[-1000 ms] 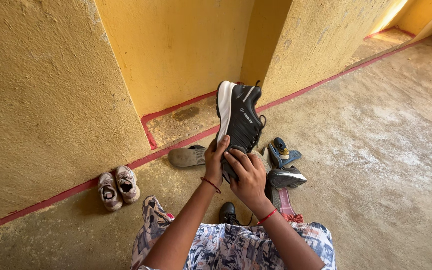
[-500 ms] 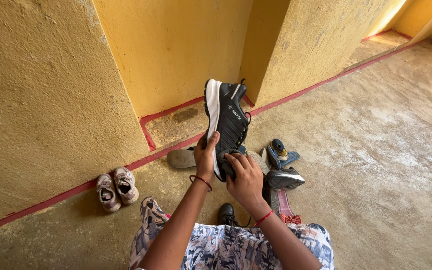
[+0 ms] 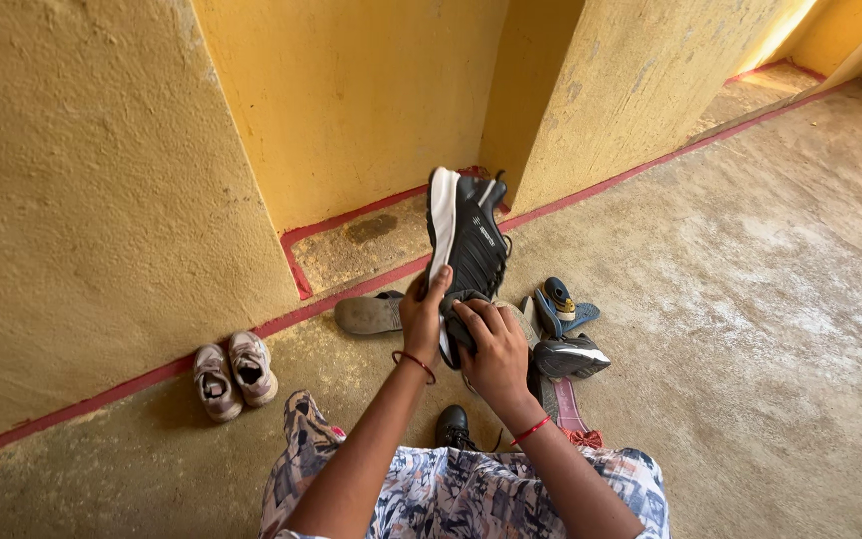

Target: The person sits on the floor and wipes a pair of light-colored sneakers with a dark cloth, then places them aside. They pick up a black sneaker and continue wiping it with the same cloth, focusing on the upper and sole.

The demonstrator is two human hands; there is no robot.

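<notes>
I hold a black sports shoe (image 3: 473, 240) with a white sole up in front of me, toe pointing away, sole edge to the left. My left hand (image 3: 422, 317) grips its heel from the left side, thumb on the sole. My right hand (image 3: 494, 349) is at the heel opening, fingers curled over the collar. Both wrists wear red thread bands.
A pair of small pink-white shoes (image 3: 233, 373) stands by the yellow wall (image 3: 102, 200). A grey sandal (image 3: 371, 313), a blue child's shoe (image 3: 561, 302), a second black shoe (image 3: 571, 356), a pink sandal (image 3: 571, 409) and a black shoe (image 3: 454, 426) lie on the concrete floor (image 3: 750, 329).
The shoe swung left and rose half a second ago, then came back right and slightly lower. Both hands kept their grip at the heel.
</notes>
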